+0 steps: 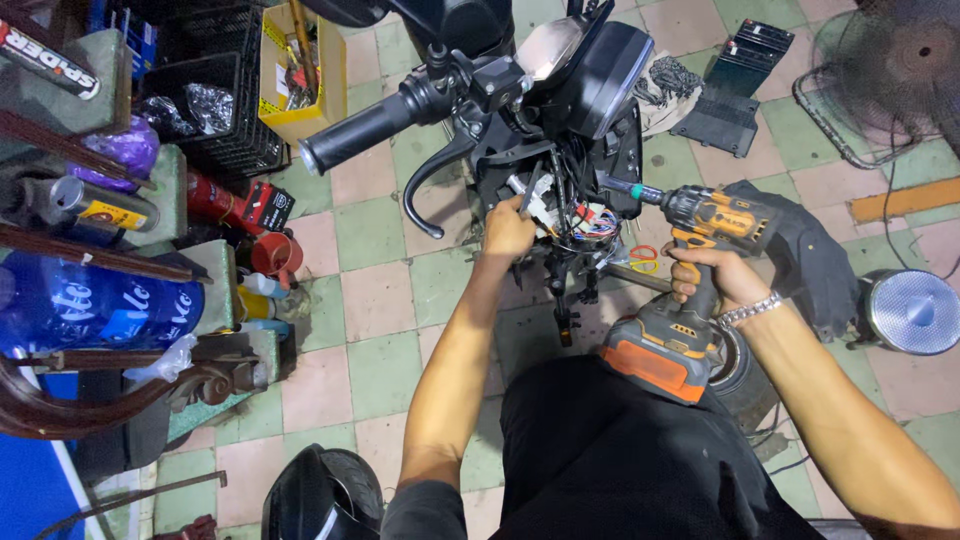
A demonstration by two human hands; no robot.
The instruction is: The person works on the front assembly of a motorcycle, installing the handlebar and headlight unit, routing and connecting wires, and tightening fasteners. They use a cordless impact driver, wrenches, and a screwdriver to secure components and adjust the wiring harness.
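Observation:
My right hand (712, 275) grips the handle of an orange and black cordless drill (700, 235), its bit pointing left into the open front of a motorcycle (560, 110). My left hand (508, 228) reaches into the exposed wiring (590, 220) below the instrument cluster, fingers pinched on a small part there. The left handlebar grip (365, 128) and brake lever (425, 185) stick out to the left above my forearm.
A removed black fairing panel (800, 250) and a round headlight (912, 312) lie at the right. Black panels (735, 80) and a fan (890, 70) sit farther back. Shelves with bottles, cans and crates (120, 200) line the left. A helmet (320, 495) rests on the floor below.

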